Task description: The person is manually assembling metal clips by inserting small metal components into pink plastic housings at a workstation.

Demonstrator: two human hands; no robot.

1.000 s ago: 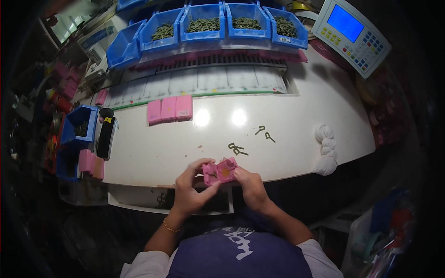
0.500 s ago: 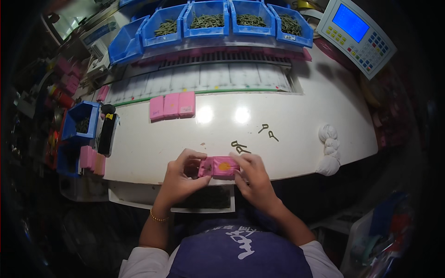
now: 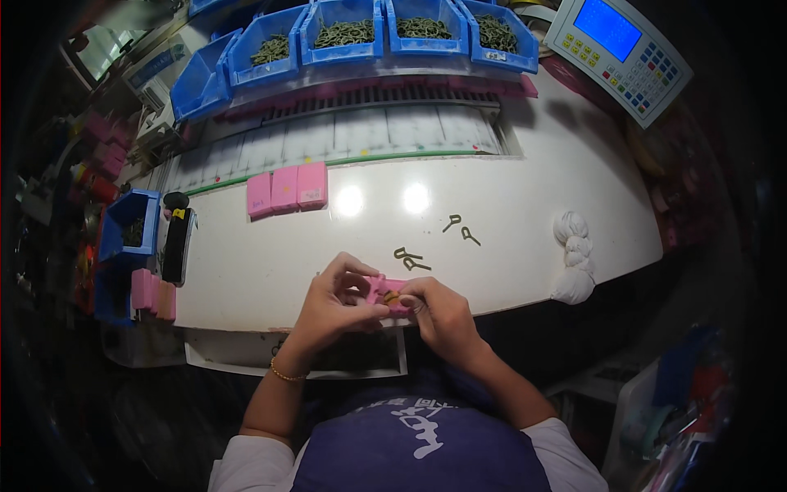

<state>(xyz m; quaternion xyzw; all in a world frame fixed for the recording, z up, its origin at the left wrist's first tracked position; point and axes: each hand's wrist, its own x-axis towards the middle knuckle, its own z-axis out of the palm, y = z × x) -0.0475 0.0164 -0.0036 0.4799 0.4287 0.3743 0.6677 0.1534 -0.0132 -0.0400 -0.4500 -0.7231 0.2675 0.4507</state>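
Note:
Near the table's front edge I hold a pink rubber mould (image 3: 379,286) between both hands. My left hand (image 3: 329,302) grips its left end with thumb and fingers. My right hand (image 3: 443,316) is closed on its right end, the thumb and bent fingers pressing on it. The mould looks bent, with a yellow-brown spot between my fingers; much of it is hidden by them. Just beyond it on the table lie two green loop-shaped pieces with stems (image 3: 412,261), and two similar green pieces (image 3: 461,230) sit farther right.
Three pink moulds (image 3: 285,189) stand side by side behind my hands. Blue bins (image 3: 343,54) of green pieces line the back. A control panel (image 3: 620,51) is at back right, a knotted white cloth bundle (image 3: 578,254) at right. Under the table edge, a drawer (image 3: 215,354) stands out.
The mould, flat with its yellow spot facing up before, is now bent and more covered by my fingers. My right fingers have curled in over it. The whole view has shifted slightly.

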